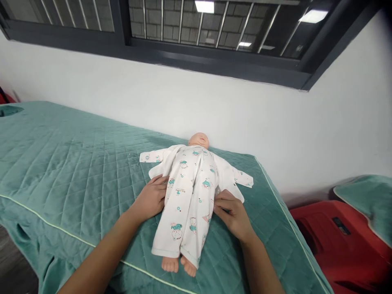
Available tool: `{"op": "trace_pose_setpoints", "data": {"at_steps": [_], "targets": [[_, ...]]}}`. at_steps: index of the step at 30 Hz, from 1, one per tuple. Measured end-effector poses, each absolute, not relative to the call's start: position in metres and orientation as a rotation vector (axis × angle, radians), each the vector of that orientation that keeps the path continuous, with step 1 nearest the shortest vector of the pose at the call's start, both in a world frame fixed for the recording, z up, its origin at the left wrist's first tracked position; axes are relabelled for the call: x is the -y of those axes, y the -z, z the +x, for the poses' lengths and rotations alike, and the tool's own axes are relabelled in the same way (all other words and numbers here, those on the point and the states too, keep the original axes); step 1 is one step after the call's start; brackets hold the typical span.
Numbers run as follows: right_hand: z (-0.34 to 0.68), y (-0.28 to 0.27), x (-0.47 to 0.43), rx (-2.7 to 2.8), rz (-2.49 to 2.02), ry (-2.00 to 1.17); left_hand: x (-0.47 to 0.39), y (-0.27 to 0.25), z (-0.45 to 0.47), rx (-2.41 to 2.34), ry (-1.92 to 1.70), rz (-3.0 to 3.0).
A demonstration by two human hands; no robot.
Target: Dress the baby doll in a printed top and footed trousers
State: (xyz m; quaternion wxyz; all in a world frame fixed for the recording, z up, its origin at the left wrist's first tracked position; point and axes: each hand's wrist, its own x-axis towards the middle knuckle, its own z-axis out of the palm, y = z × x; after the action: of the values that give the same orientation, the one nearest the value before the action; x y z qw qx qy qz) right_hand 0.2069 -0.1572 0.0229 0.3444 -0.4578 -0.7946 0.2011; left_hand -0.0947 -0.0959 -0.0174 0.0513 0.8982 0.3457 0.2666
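Observation:
A baby doll [199, 140] lies on its back on the green quilted bed cover [101, 175], head by the wall and bare feet [170, 264] toward me. It has on a white printed top [228, 169] with its sleeves spread out. White baby trousers [186, 200] with small animal prints cover its legs and reach up over its front. My left hand [150, 198] is closed at the left edge of the trousers, its fingertips partly hidden by the cloth. On the other side, my right hand [232, 210] pinches the right edge of the trousers.
Behind the bed rises a white wall [128, 94] below a dark-framed window [208, 65] with metal bars. To the right, beside the bed's edge, stands a red plastic object [337, 241] with green cloth [367, 200] over it.

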Motion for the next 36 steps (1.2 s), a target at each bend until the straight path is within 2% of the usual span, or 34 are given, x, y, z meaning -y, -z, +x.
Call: {"op": "trace_pose_setpoints", "data": {"at_steps": [16, 21, 26, 29, 32, 36], "targets": [[0.208, -0.03, 0.156, 2.053, -1.175, -0.59, 0.094, 0.004, -0.098, -0.905, -0.772, 2.602], [0.199, -0.031, 0.153, 2.192, -1.027, -0.764, 0.095, -0.007, -0.098, -0.839, -0.709, 2.542], [0.198, -0.029, 0.155, 2.126, -1.178, -0.787, 0.093, -0.007, -0.099, -0.834, -0.806, 2.366], [0.204, -0.027, 0.154, 1.89, -1.377, -0.692, 0.087, 0.004, -0.098, -0.995, -1.037, 2.165], [0.218, -0.021, 0.148, 1.443, -1.701, -0.43, 0.08, 0.018, -0.097, -1.261, -1.234, 2.048], [0.239, -0.01, 0.143, 1.273, -2.137, -0.076, 0.074, 0.029, -0.096, -1.599, -1.291, 2.062]]}}
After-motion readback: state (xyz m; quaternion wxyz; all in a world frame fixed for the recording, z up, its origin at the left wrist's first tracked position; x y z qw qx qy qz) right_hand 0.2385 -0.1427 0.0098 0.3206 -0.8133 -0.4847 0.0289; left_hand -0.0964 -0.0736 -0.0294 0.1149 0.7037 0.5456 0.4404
